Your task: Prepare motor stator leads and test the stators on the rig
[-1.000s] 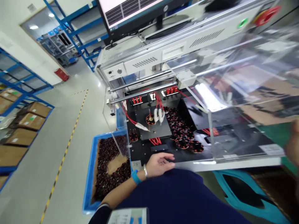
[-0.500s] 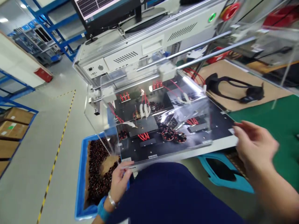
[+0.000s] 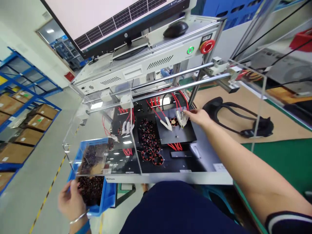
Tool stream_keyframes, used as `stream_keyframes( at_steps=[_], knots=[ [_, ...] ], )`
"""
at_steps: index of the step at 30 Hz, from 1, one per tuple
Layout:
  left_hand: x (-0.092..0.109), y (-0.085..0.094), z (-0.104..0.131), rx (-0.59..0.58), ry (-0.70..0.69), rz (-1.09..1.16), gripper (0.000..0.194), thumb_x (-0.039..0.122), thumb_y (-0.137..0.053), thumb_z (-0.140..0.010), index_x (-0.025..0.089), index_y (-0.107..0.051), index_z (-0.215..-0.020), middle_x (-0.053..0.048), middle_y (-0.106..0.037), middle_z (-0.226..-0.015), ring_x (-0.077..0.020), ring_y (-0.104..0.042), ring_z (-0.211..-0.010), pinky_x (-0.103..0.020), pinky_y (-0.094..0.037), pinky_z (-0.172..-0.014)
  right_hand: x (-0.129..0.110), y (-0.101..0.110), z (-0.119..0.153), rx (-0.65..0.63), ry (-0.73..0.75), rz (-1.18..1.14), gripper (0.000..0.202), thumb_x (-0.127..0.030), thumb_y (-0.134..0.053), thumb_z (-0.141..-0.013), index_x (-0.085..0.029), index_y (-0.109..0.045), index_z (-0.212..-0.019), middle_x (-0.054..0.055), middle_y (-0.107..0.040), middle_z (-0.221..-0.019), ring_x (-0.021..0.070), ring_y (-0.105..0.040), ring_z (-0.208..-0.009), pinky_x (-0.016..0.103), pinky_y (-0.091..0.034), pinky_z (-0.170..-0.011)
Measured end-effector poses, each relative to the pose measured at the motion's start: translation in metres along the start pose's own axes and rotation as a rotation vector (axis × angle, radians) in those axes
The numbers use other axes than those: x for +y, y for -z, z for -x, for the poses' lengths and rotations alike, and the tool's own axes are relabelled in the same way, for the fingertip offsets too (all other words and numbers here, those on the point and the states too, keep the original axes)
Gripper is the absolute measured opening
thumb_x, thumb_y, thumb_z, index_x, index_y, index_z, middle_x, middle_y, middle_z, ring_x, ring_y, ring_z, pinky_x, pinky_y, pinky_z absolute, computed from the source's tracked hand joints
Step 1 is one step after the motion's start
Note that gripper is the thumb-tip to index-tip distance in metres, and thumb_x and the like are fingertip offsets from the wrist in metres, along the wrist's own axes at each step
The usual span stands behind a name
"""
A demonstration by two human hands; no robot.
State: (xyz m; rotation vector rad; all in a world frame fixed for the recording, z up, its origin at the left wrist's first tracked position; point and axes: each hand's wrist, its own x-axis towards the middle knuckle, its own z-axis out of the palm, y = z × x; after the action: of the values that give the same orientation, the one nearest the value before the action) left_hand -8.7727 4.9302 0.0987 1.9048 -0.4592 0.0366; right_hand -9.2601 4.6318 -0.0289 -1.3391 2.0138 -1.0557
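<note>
My right hand (image 3: pixel 198 117) pinches the white-sleeved test clips (image 3: pixel 182 119) with red wires, at the right of a raised black plate (image 3: pixel 176 138). A ring-shaped copper-wound coil (image 3: pixel 174 122) lies on that plate beside the clips. Another white clip (image 3: pixel 166 123) rests left of the coil. My left hand (image 3: pixel 72 201), somewhat blurred, is just below the lower left corner of a clear plastic cover (image 3: pixel 122 162). Its fingers are loosely curled and apart, with nothing visible in them. Several more wound coils (image 3: pixel 152 152) lie grouped on the black bench top left of the plate.
Below the cover stands a blue bin (image 3: pixel 109 195) full of dark coils. A second clear panel (image 3: pixel 259 107) hangs at the right from metal rails (image 3: pixel 170 92). Behind are a monitor (image 3: pixel 104 26), a mouse (image 3: pixel 175 29) and a red stop button (image 3: pixel 207 46). A black strap-like item (image 3: pixel 241 120) lies right.
The clear cover has slid left, uncovering the right plate and the coils. My left hand moved left with its corner. My right hand went from the bench's right edge to the clips. The view shifted.
</note>
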Motion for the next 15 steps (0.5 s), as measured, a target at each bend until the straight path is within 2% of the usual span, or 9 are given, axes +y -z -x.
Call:
stream_keyframes(
  at_steps=[1,3,5,6,8,9,10,12,15],
  knots=[
    [0.015,0.001,0.025,0.165,-0.125,0.035,0.039,0.053,-0.068,-0.065,0.019,-0.056,-0.08,0.001,-0.061,-0.076,-0.0165,-0.057,-0.062,-0.031,-0.047,-0.058,0.0,-0.001,-0.004,-0.051,-0.047,0.016,0.044,-0.052,-0.076,-0.07,-0.009,-0.065,-0.072,0.014,-0.066,-0.068,0.0237,-0.065,-0.071,0.037,-0.05,-0.072],
    [0.045,-0.004,0.082,0.312,-0.415,0.152,0.031,0.05,-0.057,-0.074,0.021,-0.054,-0.081,-0.002,-0.063,-0.085,-0.0175,-0.058,-0.062,-0.032,-0.046,-0.054,-0.001,-0.002,-0.006,-0.13,-0.13,0.036,0.04,-0.049,-0.075,-0.073,-0.011,-0.066,-0.072,0.015,-0.067,-0.072,0.0265,-0.066,-0.077,0.039,-0.051,-0.076],
    [0.071,-0.022,0.143,0.147,-0.728,0.278,0.029,0.051,-0.055,-0.078,0.022,-0.055,-0.081,-0.002,-0.063,-0.082,-0.0184,-0.059,-0.061,-0.033,-0.048,-0.052,-0.005,-0.003,-0.005,-0.167,-0.166,0.04,0.032,-0.043,-0.071,-0.08,-0.011,-0.067,-0.076,0.015,-0.069,-0.079,0.0271,-0.067,-0.084,0.039,-0.051,-0.081],
    [0.081,-0.037,0.172,-0.075,-0.838,0.373,0.024,0.046,-0.058,-0.078,0.022,-0.057,-0.083,-0.001,-0.062,-0.076,-0.0181,-0.06,-0.06,-0.032,-0.049,-0.051,-0.008,-0.003,-0.004,-0.173,-0.174,0.035,0.028,-0.039,-0.069,-0.084,-0.011,-0.067,-0.081,0.014,-0.069,-0.084,0.0257,-0.067,-0.087,0.039,-0.052,-0.084],
    [0.097,-0.079,0.219,-0.714,-0.79,0.321,0.022,0.034,-0.062,-0.08,0.02,-0.061,-0.098,-0.005,-0.068,-0.085,-0.0186,-0.066,-0.071,-0.034,-0.056,-0.065,-0.016,-0.001,-0.003,-0.177,-0.172,0.006,0.024,-0.034,-0.061,-0.092,-0.011,-0.067,-0.097,0.01,-0.069,-0.093,0.0204,-0.067,-0.089,0.038,-0.053,-0.085],
    [0.103,-0.106,0.236,-0.932,-0.661,0.245,0.028,0.031,-0.064,-0.082,0.019,-0.06,-0.106,-0.008,-0.07,-0.095,-0.0178,-0.068,-0.075,-0.032,-0.057,-0.069,-0.021,0.002,-0.002,-0.183,-0.164,-0.015,0.025,-0.033,-0.058,-0.095,-0.012,-0.065,-0.106,0.008,-0.069,-0.095,0.0175,-0.067,-0.087,0.036,-0.054,-0.083],
    [0.109,-0.135,0.248,-0.997,-0.488,0.185,0.031,0.03,-0.063,-0.083,0.017,-0.058,-0.111,-0.011,-0.069,-0.103,-0.0167,-0.068,-0.077,-0.03,-0.057,-0.07,-0.025,0.005,0.0,-0.197,-0.155,-0.035,0.026,-0.032,-0.054,-0.098,-0.012,-0.062,-0.112,0.006,-0.069,-0.095,0.0151,-0.067,-0.083,0.034,-0.055,-0.08],
    [0.117,-0.195,0.258,-0.975,-0.227,-0.035,0.042,0.028,-0.063,-0.084,0.014,-0.051,-0.122,-0.015,-0.065,-0.119,-0.0143,-0.068,-0.08,-0.027,-0.056,-0.073,-0.032,0.013,0.003,-0.242,-0.134,-0.054,0.028,-0.031,-0.045,-0.102,-0.012,-0.06,-0.116,0.005,-0.069,-0.089,0.013,-0.067,-0.073,0.029,-0.056,-0.07],
    [0.128,-0.266,0.252,-0.856,-0.161,-0.294,0.064,0.033,-0.066,-0.084,0.011,-0.039,-0.138,-0.022,-0.053,-0.137,-0.0185,-0.069,-0.096,-0.028,-0.054,-0.086,-0.037,0.028,0.01,-0.331,-0.088,-0.01,0.034,-0.036,-0.04,-0.1,-0.011,-0.064,-0.101,0.005,-0.067,-0.074,0.0159,-0.066,-0.063,0.027,-0.053,-0.059]
  ],
)
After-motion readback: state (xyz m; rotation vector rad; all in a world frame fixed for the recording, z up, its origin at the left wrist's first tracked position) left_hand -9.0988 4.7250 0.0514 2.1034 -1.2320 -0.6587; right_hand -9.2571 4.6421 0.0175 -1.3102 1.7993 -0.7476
